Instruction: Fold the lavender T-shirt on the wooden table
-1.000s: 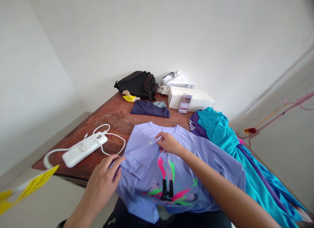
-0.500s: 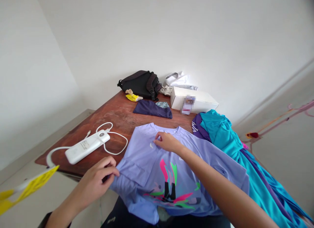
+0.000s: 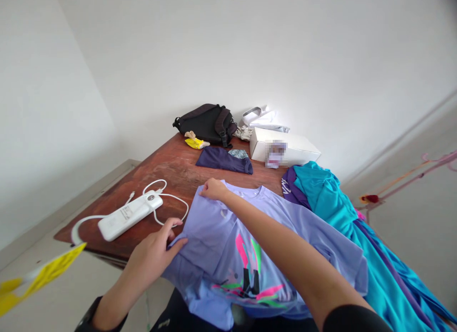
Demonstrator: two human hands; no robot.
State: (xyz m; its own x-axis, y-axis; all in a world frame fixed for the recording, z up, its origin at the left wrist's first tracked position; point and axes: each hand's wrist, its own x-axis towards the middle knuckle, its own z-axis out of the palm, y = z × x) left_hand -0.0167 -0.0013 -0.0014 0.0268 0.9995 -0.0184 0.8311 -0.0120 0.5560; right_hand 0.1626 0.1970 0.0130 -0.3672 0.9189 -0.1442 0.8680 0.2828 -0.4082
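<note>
Mostly, the lilac shirt [image 3: 226, 249] lies on the table [image 3: 171, 165], collar towards the far end, its lower part drooping past the near edge over dark trousers [image 3: 178, 315]. Left of the shirt, reddish-brown wood shows between it and a white device [image 3: 130, 215], though the loop of a white cable [image 3: 188, 210] comes just beside its edge. Beyond the collar lies more wood, then a folded navy cloth [image 3: 219, 159]. Right of the shirt, room is tight — a pile of teal and purple garments [image 3: 321, 189] sits close by its shoulder.

The shirt is front up, with a small white mark on the chest and a pink, green and black print lower down. Its upper left part is fairly flat; the bottom bunches in folds.

The right hand [image 3: 213, 189] crosses the shirt to its left-side shoulder, fingertips pinched on the fabric. The left hand [image 3: 160, 249] touches the shirt's left sleeve, thumb and forefinger parted — whether the hidden fingers grip it, I cannot tell. The hands are apart.

Well behind the shirt are a white box [image 3: 300, 148] and a black bag [image 3: 202, 123].
</note>
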